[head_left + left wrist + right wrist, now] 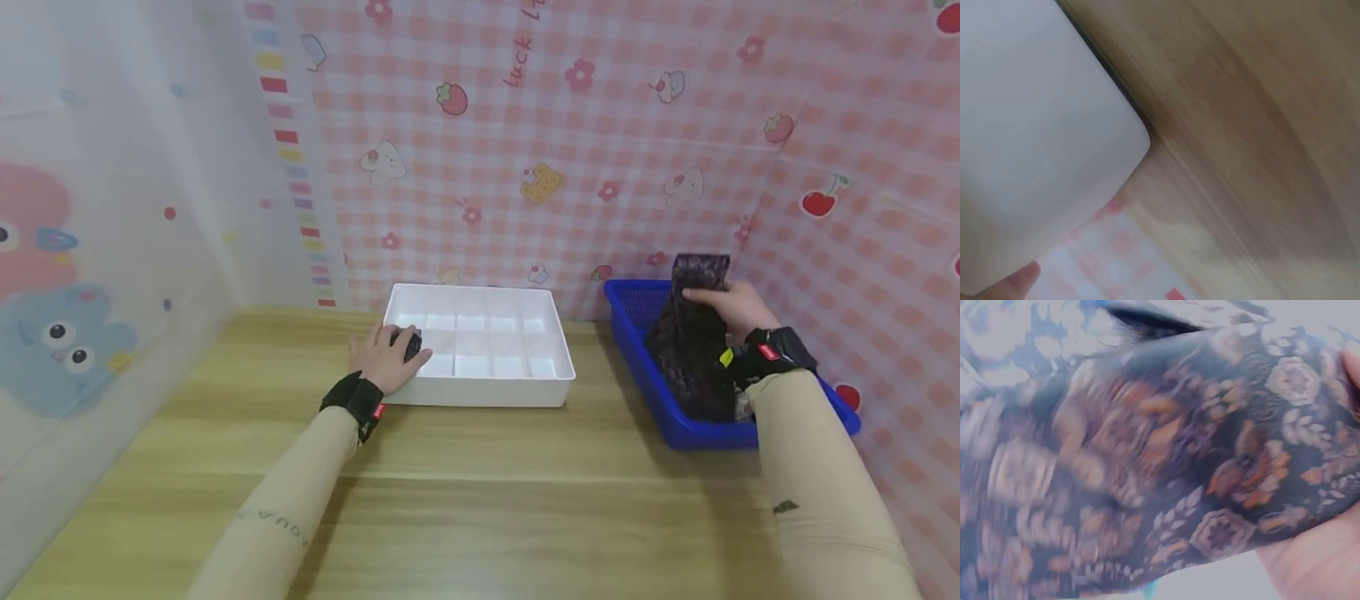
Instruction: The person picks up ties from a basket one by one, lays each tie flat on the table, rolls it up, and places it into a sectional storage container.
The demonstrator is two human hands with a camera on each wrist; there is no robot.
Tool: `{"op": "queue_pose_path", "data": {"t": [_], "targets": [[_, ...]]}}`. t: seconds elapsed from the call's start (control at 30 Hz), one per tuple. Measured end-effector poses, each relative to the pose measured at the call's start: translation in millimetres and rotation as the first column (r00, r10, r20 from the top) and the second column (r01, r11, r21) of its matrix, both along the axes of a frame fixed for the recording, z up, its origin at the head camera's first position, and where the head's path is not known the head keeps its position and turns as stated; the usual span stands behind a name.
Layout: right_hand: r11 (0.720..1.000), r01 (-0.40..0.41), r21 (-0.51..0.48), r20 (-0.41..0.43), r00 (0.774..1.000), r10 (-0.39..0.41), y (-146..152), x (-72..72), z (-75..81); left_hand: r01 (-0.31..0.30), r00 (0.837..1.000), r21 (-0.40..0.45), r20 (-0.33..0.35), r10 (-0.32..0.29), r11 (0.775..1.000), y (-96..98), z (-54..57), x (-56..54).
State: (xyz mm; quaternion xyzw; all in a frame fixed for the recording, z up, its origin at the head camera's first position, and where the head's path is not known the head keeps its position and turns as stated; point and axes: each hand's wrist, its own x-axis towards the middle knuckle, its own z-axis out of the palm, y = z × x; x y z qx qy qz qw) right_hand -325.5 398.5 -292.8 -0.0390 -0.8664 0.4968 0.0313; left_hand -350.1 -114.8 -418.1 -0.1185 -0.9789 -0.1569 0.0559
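A white divided tray (476,392) stands on the table, and my left hand (384,358) lies over its left side with the fingers spread. Between the thumb and fingers a small black thing (415,342) shows at the left compartments; the hand covers most of it. In the left wrist view, one fingertip (1022,280) touches the tray's outer wall (1041,125). My right hand (738,308) pinches the upper part of a dark floral-print cloth (693,350) that hangs down into a blue basket (637,358). The right wrist view shows its flowers and leaves, partly blurred.
The wooden table (525,508) extends in front of the tray and basket. A pink checked sheet (480,167) hangs close behind both and along the right side. A whitish printed curtain (135,275) borders the left. Something clear and shiny (744,407) lies in the basket.
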Motion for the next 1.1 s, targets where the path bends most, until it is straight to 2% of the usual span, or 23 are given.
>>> {"op": "queue_pose_path", "data": {"t": [0.03,0.07,0.1,0.17,0.2,0.27,0.33,0.4,0.47,0.53,0.57,0.63,0.7,0.77,0.8,0.83,0.9,0.93,0.97,1.0,1.03,1.07,1.1], "targets": [[0.991,-0.011,-0.133,-0.070,0.998,0.002,-11,1.5,15.4,-0.003,1.000,0.002,0.001,0.003,1.000,-2.1,-0.2,-0.2],[0.966,-0.045,-0.255,-0.150,0.989,0.007,-23,3.9,29.9,-0.007,1.000,0.005,0.000,0.007,1.000,-3.5,-0.1,-0.4],[0.923,-0.101,-0.372,-0.217,0.976,0.020,-34,7.4,44.6,-0.009,1.000,0.006,-0.001,0.009,1.000,-4.7,-0.2,-1.0],[0.794,-0.251,-0.554,-0.335,0.940,0.064,-56,15.9,70.5,-0.011,1.000,0.010,0.005,0.011,1.000,-6.0,-0.3,-2.6],[0.727,-0.321,-0.607,-0.383,0.920,0.087,-67,20.3,81.3,-0.010,1.000,0.008,0.000,0.010,1.000,-6.2,0.0,-3.0],[0.627,-0.435,-0.646,-0.459,0.878,0.137,-88,29.5,97.8,0.001,1.000,0.017,-0.017,0.000,1.000,-3.9,3.9,-1.7],[0.540,-0.525,-0.658,-0.512,0.838,0.190,-105,37.5,108.0,0.047,0.998,0.065,-0.045,-0.044,0.997,4.0,12.1,3.5],[0.473,-0.589,-0.655,-0.549,0.801,0.237,-121,45.0,113.3,0.137,0.988,0.132,-0.088,-0.126,0.982,20.1,25.3,12.0],[0.409,-0.636,-0.654,-0.580,0.769,0.268,-135,50.8,117.1,0.282,0.958,0.237,-0.115,-0.261,0.930,43.6,41.5,23.0],[0.354,-0.662,-0.661,-0.593,0.750,0.294,-149,55.9,122.1,0.426,0.904,0.348,-0.138,-0.404,0.835,71.2,56.9,34.7],[0.328,-0.667,-0.669,-0.592,0.745,0.308,-155,58.6,125.2,0.478,0.875,0.390,-0.140,-0.463,0.787,84.0,62.8,40.5],[0.252,-0.676,-0.693,-0.593,0.732,0.336,-169,62.9,132.8,0.546,0.816,0.493,-0.130,-0.563,0.677,107.2,71.9,52.0],[0.172,-0.673,-0.719,-0.588,0.722,0.366,-182,68.0,140.5,0.580,0.769,0.563,-0.142,-0.623,0.589,126.9,76.8,61.0],[0.111,-0.680,-0.725,-0.601,0.702,0.382,-192,72.2,147.2,0.572,0.741,0.640,-0.135,-0.658,0.513,141.5,79.4,68.1],[0.095,-0.688,-0.719,-0.614,0.693,0.378,-195,73.9,150.0,0.557,0.734,0.673,-0.125,-0.667,0.487,147.2,78.5,69.8],[0.091,-0.695,-0.714,-0.623,0.688,0.372,-197,75.7,152.3,0.555,0.722,0.694,-0.127,-0.680,0.459,151.8,78.4,71.4],[0.066,-0.674,-0.736,-0.614,0.705,0.356,-196,79.3,155.3,0.506,0.687,0.773,-0.091,-0.721,0.384,155.7,76.3,75.4],[0.052,-0.661,-0.749,-0.607,0.716,0.345,-193,80.7,155.5,0.463,0.670,0.812,-0.058,-0.740,0.355,154.4,74.6,78.3],[0.037,-0.648,-0.761,-0.603,0.727,0.328,-188,81.5,154.0,0.426,0.649,0.840,-0.024,-0.761,0.337,151.1,72.0,81.0],[0.019,-0.626,-0.780,-0.590,0.744,0.314,-181,82.6,151.1,0.392,0.626,0.858,0.016,-0.779,0.333,145.6,69.9,84.3],[-0.007,-0.591,-0.807,-0.566,0.770,0.295,-173,83.9,146.3,0.365,0.592,0.873,0.050,-0.805,0.322,137.9,68.5,88.4],[-0.040,-0.554,-0.831,-0.542,0.793,0.278,-163,85.2,139.5,0.324,0.561,0.888,0.097,-0.822,0.326,127.5,65.7,92.1],[-0.060,-0.528,-0.847,-0.524,0.810,0.263,-153,86.4,130.1,0.305,0.536,0.889,0.136,-0.833,0.341,115.4,62.8,95.3]]}}
